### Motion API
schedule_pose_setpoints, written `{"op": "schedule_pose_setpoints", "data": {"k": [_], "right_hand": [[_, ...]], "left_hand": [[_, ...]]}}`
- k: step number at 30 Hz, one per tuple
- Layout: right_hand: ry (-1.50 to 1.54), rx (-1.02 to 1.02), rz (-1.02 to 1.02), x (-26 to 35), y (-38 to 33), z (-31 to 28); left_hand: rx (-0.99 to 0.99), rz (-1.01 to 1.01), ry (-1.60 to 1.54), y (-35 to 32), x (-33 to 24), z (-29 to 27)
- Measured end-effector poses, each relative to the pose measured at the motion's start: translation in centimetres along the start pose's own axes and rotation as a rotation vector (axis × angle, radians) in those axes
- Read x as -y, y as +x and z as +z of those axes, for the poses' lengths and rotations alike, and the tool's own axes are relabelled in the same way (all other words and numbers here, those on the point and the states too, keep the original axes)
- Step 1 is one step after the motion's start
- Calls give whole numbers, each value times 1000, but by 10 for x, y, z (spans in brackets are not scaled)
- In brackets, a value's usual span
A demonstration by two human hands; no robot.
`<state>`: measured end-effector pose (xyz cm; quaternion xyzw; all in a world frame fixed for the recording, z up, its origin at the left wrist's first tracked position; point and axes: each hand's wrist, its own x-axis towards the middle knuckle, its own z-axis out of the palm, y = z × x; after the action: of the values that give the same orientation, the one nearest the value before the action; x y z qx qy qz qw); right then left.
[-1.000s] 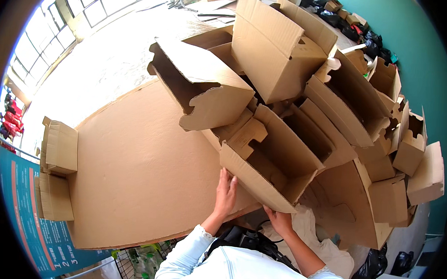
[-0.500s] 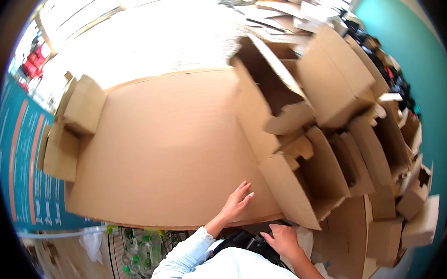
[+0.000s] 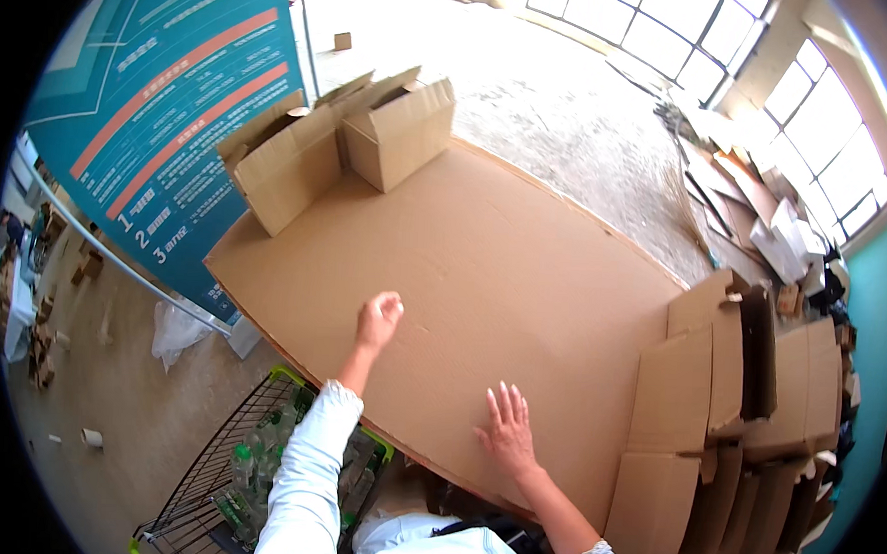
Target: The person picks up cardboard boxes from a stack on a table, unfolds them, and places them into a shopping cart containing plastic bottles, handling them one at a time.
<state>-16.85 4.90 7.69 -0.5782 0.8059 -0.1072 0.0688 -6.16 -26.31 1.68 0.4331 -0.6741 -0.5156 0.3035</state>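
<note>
A: Across the middle of the view lies the big cardboard sheet (image 3: 523, 280), a broad brown surface. What differs from a moment ago?

B: The view has swung round. A second ago both hands were at the heap of open cartons, the left hand against the side of one. Now the stack of flattened cartons (image 3: 723, 438) sits off at the right edge of the sheet, and neither hand touches it. My judgement: the hands have left that pile, and the work has turned to the bare sheet or to what stands at its far end.

A: What stands there?

B: Two open cardboard boxes (image 3: 340, 144), touching, at the far left corner of the sheet, before a teal banner (image 3: 164, 96). Below the near edge is a wire trolley (image 3: 257, 467) with bottles in it.

A: And the hands?

B: The right hand (image 3: 507, 430) lies flat on the sheet near its close edge, fingers (image 3: 505, 399) spread and released, grasping nothing. The left hand (image 3: 378, 320) is over the sheet farther in, curled into a loose fist; I see nothing in it, though whether it touches the cardboard I cannot tell.

A: So the boxes are out of reach?

B: Well apart from both hands; the left one is the nearer.
</note>
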Motion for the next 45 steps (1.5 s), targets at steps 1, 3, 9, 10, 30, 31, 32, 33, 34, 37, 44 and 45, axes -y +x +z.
{"op": "schedule_pose_setpoints", "data": {"k": [1, 3, 9, 10, 30, 31, 32, 33, 34, 37, 44, 45], "right_hand": [[-13, -3, -15, 0, 2, 16], [-63, -46, -42, 4, 6, 26], [-46, -61, -25, -1, 5, 21], [-38, -50, -24, 0, 4, 21], [34, -39, 1, -3, 7, 15], [36, -41, -1, -3, 7, 14], [44, -43, -4, -3, 7, 14], [43, -52, -8, -2, 7, 14], [42, -62, -10, -2, 6, 15], [28, -95, -30, 2, 6, 17], [625, -131, 74, -15, 27, 19], [829, -86, 166, -25, 36, 22]], "left_hand": [[-56, 39, 40, 34, -11, -16], [-210, 170, 117, 97, -42, -46], [-367, 240, 132, 234, -123, -49], [-357, 205, 72, 247, -126, -47], [-37, 42, -29, 208, -142, -47], [-26, 37, -41, 193, -141, -48], [-18, 34, -65, 176, -142, -49], [-31, 28, -60, 159, -137, -52], [-39, 25, -46, 138, -136, -53], [-60, 72, -4, 64, -130, -65], [98, -75, -58, -122, -135, -92], [135, -78, -50, -144, -141, -99]]}}
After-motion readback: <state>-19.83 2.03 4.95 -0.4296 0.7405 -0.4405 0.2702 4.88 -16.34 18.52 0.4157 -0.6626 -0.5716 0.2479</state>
